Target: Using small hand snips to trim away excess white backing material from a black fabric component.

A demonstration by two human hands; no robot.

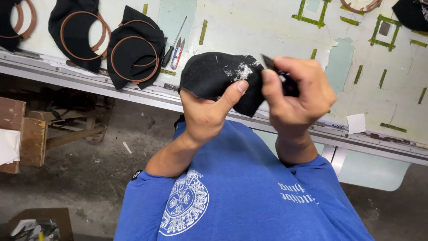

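My left hand (208, 112) grips a piece of black fabric (214, 73) from below, thumb pressed on its face beside a patch of white stitching (240, 71). The fabric is held up in front of my chest, over the near edge of the worktable. My right hand (296, 89) is closed around a small dark tool (289, 85) whose thin tip points at the fabric's right edge, next to the white patch. Most of the tool is hidden in my fingers.
A pale worktable (267, 27) with green tape marks runs across the top, with a metal rail (89, 82) along its edge. Black fabric pieces in brown embroidery hoops (133, 56) lie at the left, beside a screwdriver and small snips (177, 49). Wooden blocks (26, 134) stand on the floor.
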